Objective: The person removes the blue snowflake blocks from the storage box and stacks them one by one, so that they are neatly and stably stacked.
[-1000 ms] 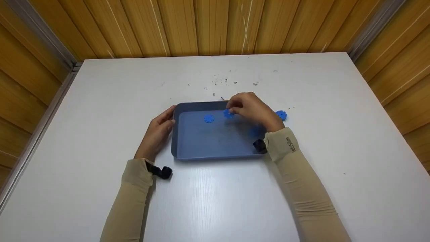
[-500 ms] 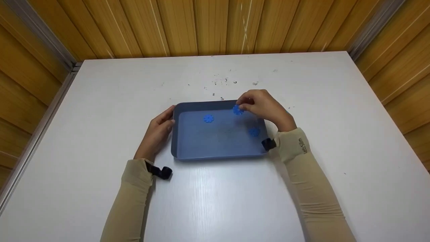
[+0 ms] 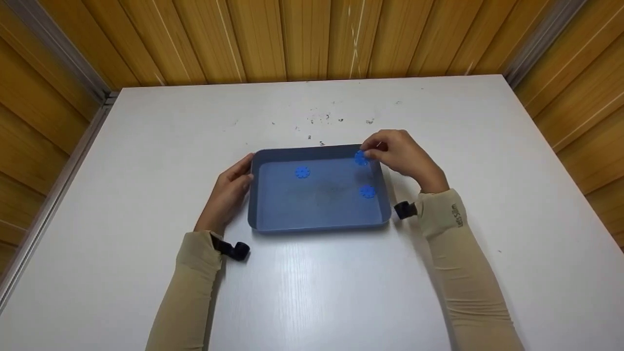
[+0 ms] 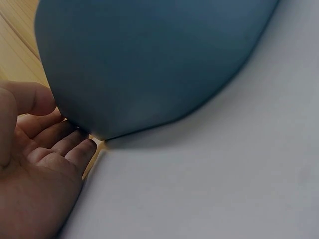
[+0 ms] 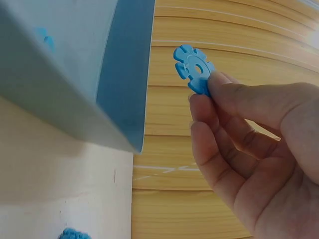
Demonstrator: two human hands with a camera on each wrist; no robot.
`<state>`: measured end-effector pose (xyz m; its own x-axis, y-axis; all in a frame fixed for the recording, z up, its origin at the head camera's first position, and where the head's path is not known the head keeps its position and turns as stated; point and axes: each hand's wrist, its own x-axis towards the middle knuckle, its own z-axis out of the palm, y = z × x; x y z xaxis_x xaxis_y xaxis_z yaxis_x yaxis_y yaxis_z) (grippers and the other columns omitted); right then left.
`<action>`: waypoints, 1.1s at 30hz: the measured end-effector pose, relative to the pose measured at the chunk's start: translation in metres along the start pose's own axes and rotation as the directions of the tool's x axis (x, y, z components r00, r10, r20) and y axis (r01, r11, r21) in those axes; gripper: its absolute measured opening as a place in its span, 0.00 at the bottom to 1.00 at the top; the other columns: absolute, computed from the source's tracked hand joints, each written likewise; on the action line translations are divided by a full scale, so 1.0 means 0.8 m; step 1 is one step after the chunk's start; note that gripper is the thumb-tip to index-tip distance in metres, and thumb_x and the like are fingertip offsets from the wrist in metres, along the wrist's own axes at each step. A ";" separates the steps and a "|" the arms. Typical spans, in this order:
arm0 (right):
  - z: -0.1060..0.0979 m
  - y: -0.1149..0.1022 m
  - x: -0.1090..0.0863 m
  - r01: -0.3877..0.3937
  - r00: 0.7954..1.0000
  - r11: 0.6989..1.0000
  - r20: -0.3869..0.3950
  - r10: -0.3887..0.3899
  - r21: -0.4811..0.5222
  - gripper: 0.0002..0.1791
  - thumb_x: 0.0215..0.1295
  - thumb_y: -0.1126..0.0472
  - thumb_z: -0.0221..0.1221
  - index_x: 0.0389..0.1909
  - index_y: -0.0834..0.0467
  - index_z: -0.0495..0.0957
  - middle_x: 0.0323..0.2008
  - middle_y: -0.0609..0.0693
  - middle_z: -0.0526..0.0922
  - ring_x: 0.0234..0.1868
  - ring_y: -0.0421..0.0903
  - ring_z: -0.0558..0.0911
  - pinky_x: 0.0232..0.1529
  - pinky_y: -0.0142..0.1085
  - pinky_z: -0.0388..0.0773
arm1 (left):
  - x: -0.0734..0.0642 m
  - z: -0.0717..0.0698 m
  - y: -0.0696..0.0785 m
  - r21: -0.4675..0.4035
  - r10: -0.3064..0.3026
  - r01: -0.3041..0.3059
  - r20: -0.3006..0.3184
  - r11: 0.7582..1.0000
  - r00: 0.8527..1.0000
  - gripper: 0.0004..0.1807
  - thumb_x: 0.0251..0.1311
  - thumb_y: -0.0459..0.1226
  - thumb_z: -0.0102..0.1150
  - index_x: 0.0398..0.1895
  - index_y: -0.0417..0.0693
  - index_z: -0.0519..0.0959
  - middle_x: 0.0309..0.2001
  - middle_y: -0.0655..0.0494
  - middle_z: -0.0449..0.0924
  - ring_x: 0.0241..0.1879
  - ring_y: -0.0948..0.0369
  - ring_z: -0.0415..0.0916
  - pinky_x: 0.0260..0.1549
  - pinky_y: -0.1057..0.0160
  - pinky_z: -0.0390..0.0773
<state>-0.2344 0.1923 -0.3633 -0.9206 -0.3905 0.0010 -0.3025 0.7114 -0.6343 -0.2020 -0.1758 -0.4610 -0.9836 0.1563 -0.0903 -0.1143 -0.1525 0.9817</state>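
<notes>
My right hand pinches a blue notched plastic disc, a snowflake-type building piece, between thumb and fingertips. In the head view it overlaps the far right corner of the shallow blue-grey tray. On the tray's floor lie two similar discs, one disc left of centre at the back and another disc near the right wall. My left hand rests against the outside of the tray's left wall, with thumb and fingers touching it. Seen from the left wrist, those fingers lie at the tray's corner.
On the table outside the tray, a blue piece is partly visible at the bottom of the right wrist view. The white table bears dark marks behind the tray. Yellow wood-slat walls stand at the back and sides.
My right hand has moved right with the disc, toward the tray's far right corner. The disc near the right wall has come into full view; the one outside is now hidden. My left hand stays put.
</notes>
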 end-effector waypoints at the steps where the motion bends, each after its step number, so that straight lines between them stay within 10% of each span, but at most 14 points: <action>1: -0.001 0.002 -0.001 -0.015 1.000 1.000 -0.002 0.015 -0.001 0.10 0.65 0.64 0.60 0.45 0.60 0.83 0.44 0.56 0.84 0.42 0.50 0.80 0.47 0.43 0.79 | 0.000 0.000 0.000 -0.002 0.000 0.000 0.002 1.000 1.000 0.31 0.67 0.26 0.42 0.74 0.46 0.57 0.75 0.53 0.55 0.74 0.62 0.51 0.72 0.62 0.54; 33: -0.039 0.096 -0.039 -0.293 0.956 0.956 -0.030 0.293 0.000 0.15 0.67 0.62 0.57 0.51 0.62 0.81 0.53 0.62 0.80 0.48 0.55 0.77 0.45 0.37 0.75 | 0.001 0.000 -0.001 0.013 -0.021 0.021 -0.016 1.000 1.000 0.32 0.66 0.26 0.42 0.74 0.48 0.57 0.75 0.55 0.55 0.74 0.63 0.51 0.72 0.62 0.55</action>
<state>-0.2362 0.2774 -0.3882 -0.9759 -0.1467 -0.1615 -0.0191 0.7950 -0.6063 -0.2025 -0.1755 -0.4620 -0.9831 0.1437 -0.1135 -0.1333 -0.1367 0.9816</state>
